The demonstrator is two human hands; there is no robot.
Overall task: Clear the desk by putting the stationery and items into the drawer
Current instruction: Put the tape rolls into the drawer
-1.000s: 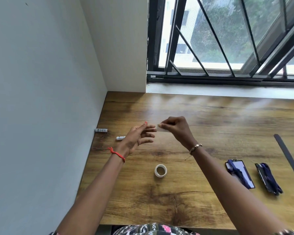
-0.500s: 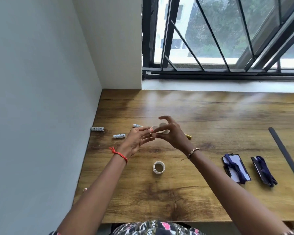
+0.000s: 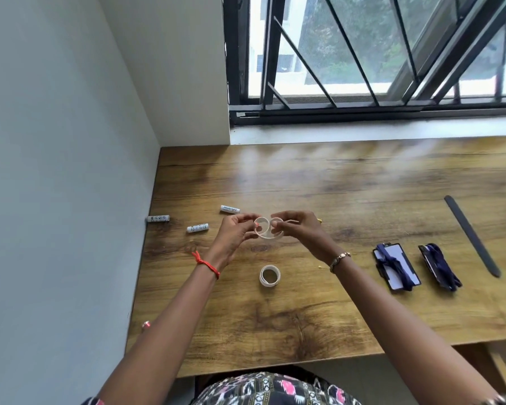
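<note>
L hand (image 3: 236, 230) & R hand (image 3: 297, 229) both pinch pale curled tape-like strip (image 3: 268, 237) betw. them; grip slackens → likely uncoils, drops.

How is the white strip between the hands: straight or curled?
Curled: the white strip forms two loops between the left hand and right hand.

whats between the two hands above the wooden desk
A pale looping strip, tape by the look of it, spans the gap; the left hand and right hand each pinch it, in the head view.
</note>
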